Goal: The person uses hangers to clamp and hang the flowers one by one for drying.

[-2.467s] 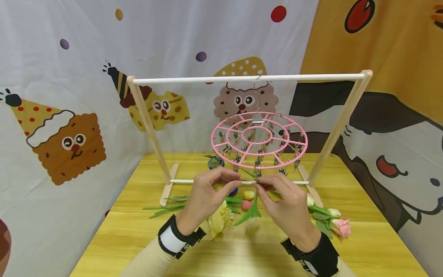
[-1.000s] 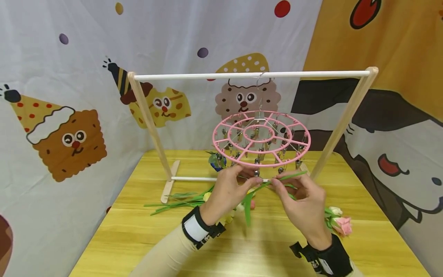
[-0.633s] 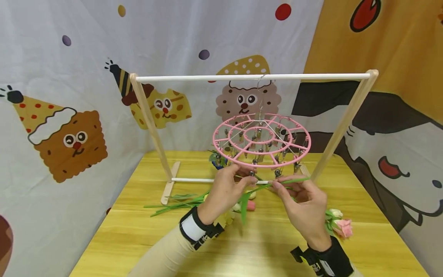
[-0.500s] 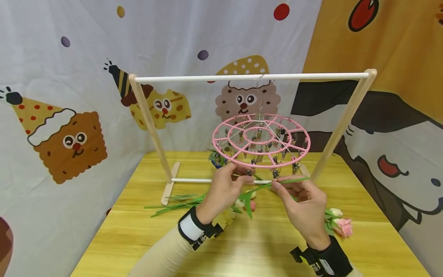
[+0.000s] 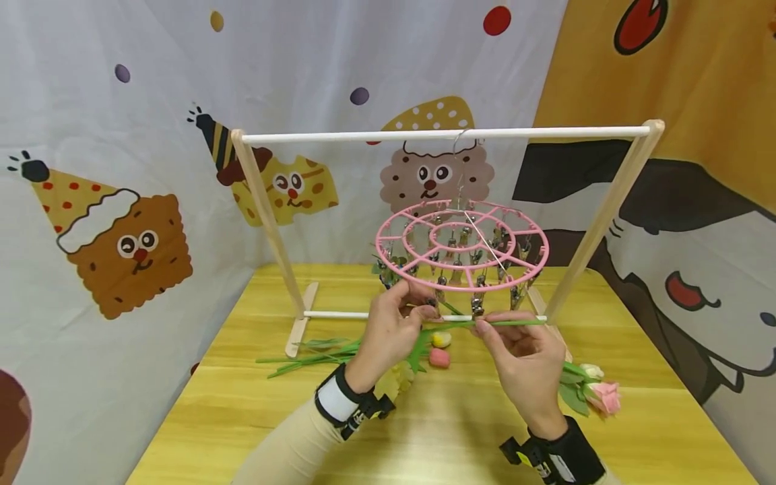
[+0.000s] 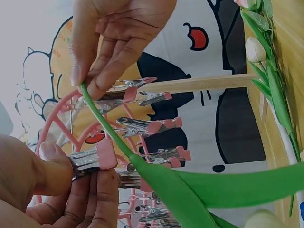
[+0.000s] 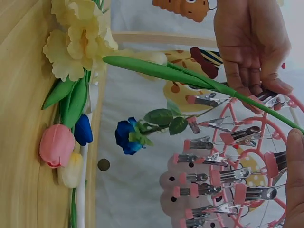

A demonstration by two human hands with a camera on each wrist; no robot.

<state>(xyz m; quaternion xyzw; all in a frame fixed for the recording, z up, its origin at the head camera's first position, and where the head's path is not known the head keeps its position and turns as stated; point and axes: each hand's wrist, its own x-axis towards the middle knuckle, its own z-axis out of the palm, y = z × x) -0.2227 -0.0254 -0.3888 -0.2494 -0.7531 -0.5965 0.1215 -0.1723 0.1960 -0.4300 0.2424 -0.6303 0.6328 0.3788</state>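
My left hand (image 5: 391,327) pinches a metal clip (image 6: 90,160) with pink tips between thumb and fingers. This clip belongs to the round pink clip hanger (image 5: 418,277). My right hand (image 5: 530,367) pinches the end of a green artificial flower stem (image 6: 109,124), which lies nearly level across the front of the hanger. In the left wrist view the stem passes right beside the clip's pink tips. A long leaf (image 7: 142,67) branches off it, and a pale bloom (image 7: 154,58) shows behind the leaf. A blue rose (image 7: 127,137) hangs from another clip at the hanger's far side.
A wooden rack with a white top bar (image 5: 339,137) carries the hanger. On the table (image 5: 448,431) lie a yellow flower (image 7: 78,40), a pink tulip (image 7: 57,145) and several stems at left. A pink rose (image 5: 605,397) lies at right with a white bloom (image 5: 591,370).
The flower has swung from hanging head-down to lying nearly level. Both hands have moved right from their earliest position, the right hand now at the stem's end. The hanger has turned somewhat.
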